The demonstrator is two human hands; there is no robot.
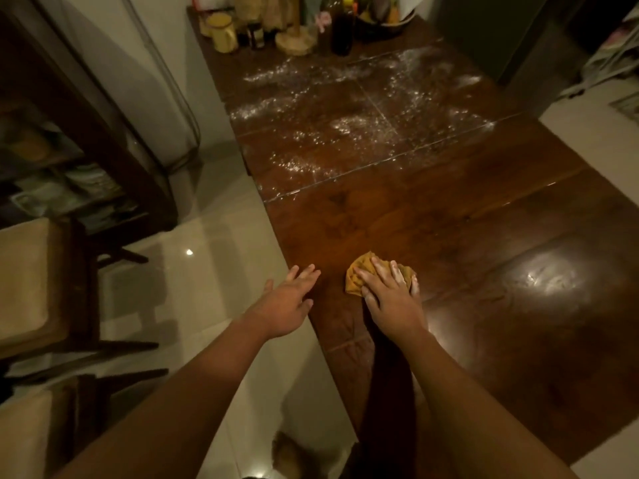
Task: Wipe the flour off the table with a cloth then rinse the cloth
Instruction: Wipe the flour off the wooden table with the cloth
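Head view: right hand [392, 294], fingers spread flat, presses yellow cloth [356, 278] on dark wooden table [484, 219]; left hand [288, 299] open at table edge; flour [332, 122] scattered farther along.

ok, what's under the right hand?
A crumpled mustard-yellow cloth, pressed by the right hand onto the dark wooden table. The cloth's middle and the tabletop beneath are covered.

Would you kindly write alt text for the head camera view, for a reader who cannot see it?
The right hand presses a crumpled mustard-yellow cloth onto a dark wooden table; the open left hand is by its left edge. White flour lies scattered farther along.
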